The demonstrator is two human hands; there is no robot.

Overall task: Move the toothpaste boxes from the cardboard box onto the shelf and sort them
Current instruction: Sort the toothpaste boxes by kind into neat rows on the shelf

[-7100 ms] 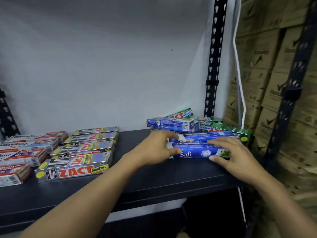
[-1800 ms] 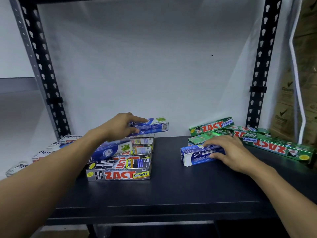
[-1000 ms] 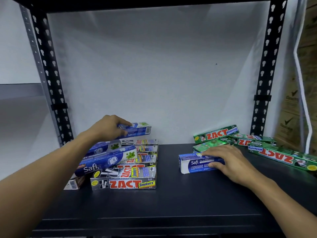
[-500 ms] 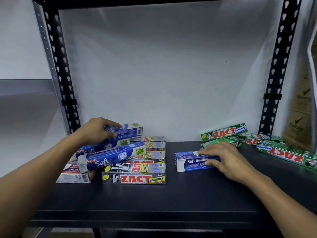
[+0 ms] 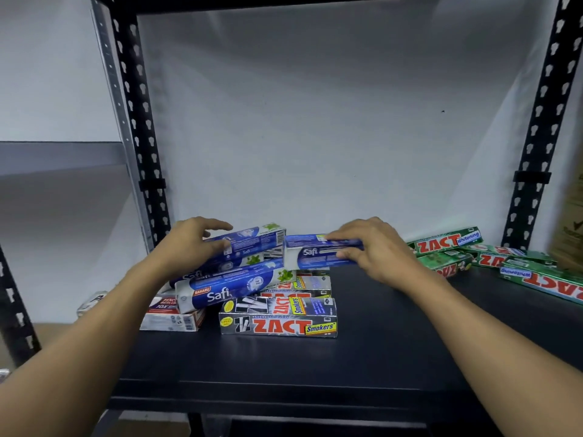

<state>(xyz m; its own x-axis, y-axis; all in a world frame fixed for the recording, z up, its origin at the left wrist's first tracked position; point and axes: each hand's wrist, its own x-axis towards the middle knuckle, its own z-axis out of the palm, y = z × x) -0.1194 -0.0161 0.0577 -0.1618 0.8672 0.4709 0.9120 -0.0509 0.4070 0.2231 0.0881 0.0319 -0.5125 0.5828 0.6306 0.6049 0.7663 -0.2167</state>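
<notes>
Toothpaste boxes lie on the dark shelf [image 5: 347,367], long axes running left to right. The right hand [image 5: 375,250] holds a blue box [image 5: 310,255] level, white end pointing left; grip closed, fingers on top, thumb below. The left hand [image 5: 189,244] holds the top blue box [image 5: 252,242] of a slanted blue pile, grip closed, barcode end pointing right. The two box ends nearly touch. Silver boxes [image 5: 277,324] lie stacked beneath the pile. Green boxes [image 5: 448,244] at right are cut off by the frame edge. Red-and-white boxes [image 5: 172,320] are partly covered. Bare shelf lies along the front edge and between the silver and green boxes.
</notes>
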